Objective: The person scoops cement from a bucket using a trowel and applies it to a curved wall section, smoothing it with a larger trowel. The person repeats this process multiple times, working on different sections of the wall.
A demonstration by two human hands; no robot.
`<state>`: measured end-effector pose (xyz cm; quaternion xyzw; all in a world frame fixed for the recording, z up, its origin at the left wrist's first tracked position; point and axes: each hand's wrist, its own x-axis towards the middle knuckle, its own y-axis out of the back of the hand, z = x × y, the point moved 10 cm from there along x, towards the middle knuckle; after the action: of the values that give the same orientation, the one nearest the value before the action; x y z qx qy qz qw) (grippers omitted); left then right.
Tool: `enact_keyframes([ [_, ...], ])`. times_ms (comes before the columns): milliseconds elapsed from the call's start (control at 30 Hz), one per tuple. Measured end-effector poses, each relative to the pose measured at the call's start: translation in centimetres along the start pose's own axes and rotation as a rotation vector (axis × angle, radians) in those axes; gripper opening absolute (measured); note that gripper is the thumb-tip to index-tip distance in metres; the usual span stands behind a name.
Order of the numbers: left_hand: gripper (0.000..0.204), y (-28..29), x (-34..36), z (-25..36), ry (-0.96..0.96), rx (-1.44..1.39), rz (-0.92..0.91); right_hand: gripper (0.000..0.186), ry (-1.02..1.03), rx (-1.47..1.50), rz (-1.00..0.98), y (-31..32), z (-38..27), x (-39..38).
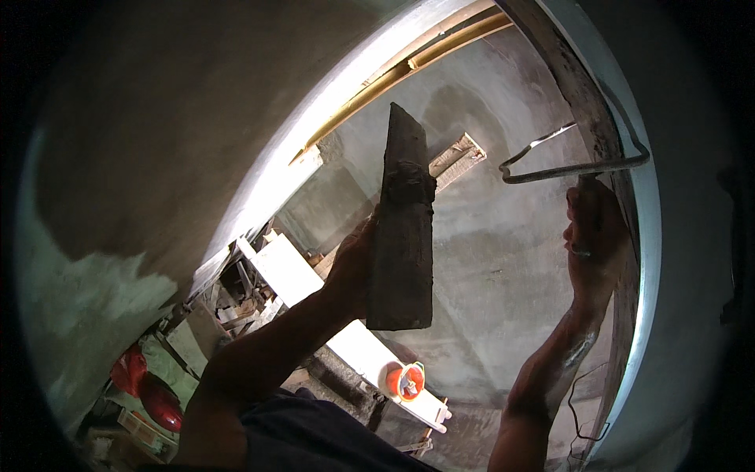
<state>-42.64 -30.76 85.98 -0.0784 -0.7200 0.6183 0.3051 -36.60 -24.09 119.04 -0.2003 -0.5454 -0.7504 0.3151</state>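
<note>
Nearest, at about six o'clock, a dark sleeve (314,433) is seen with both forearms rising from it. Toward nine o'clock from centre, the left hand (354,263) is closed around the edge of a dark, mortar-caked board (403,236), which is held upright and slightly tilted at the middle of the view. At three o'clock, the right hand (594,232) is wrapped tightly around the handle of a bent metal rod tool (574,157), pressed against a curved frame edge (621,236). Beyond, a grey plastered wall (487,259) is seen. Lower, near six o'clock, an orange reel (405,381) rests on a white plank (314,299); red containers (145,389) lie at eight o'clock.
</note>
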Motion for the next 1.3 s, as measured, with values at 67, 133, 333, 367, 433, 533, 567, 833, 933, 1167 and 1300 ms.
enact_keyframes([
  [67, 0.039, 0.1, -0.5, -0.5, 0.003, 0.101, 0.156, 0.020, -0.038, 0.027, -0.001, 0.7, 0.1, -0.8],
  [133, 0.039, 0.6, -1.0, -0.1, 0.012, 0.229, 0.323, 0.022, -0.165, 0.118, 0.007, 1.3, 1.5, -2.1],
  [333, 0.039, 0.2, -0.9, 1.6, -0.012, 0.288, 0.291, 0.035, -0.146, 0.098, 0.021, 1.8, 4.8, -6.6],
  [367, 0.039, 0.5, -0.8, 1.7, -0.028, 0.251, 0.290, 0.037, -0.148, 0.136, 0.039, 1.4, 5.5, -7.4],
  [433, 0.040, 0.1, -0.3, 2.0, -0.048, 0.124, 0.165, 0.040, -0.135, 0.189, 0.053, 0.1, 6.5, -8.3],
  [533, 0.037, -0.8, 0.2, 2.7, -0.049, 0.008, 0.020, 0.043, -0.161, 0.167, 0.022, -2.2, 7.1, -8.1],
  [567, 0.037, 0.0, 0.2, 2.6, -0.042, 0.066, 0.126, 0.039, -0.171, 0.136, -0.074, -3.4, 7.3, -7.2],
  [833, 0.042, 0.9, 0.0, 1.2, 0.053, 0.220, 0.369, 0.023, 0.143, -0.021, 0.054, -6.7, 4.3, 3.6],
  [933, 0.043, 1.3, 0.2, 1.6, 0.025, 0.205, 0.284, 0.029, -0.002, 0.099, 0.006, -7.2, 6.3, 5.2],
  [1167, 0.046, 0.4, 0.4, 1.8, 0.006, 0.039, 0.051, 0.034, -0.083, -0.089, 0.008, -6.1, 9.0, 3.4],
  [1300, 0.045, 1.0, 0.1, 2.2, -0.019, 0.010, 0.086, 0.034, -0.224, -0.084, -0.033, -4.4, 12.0, -0.3],
])
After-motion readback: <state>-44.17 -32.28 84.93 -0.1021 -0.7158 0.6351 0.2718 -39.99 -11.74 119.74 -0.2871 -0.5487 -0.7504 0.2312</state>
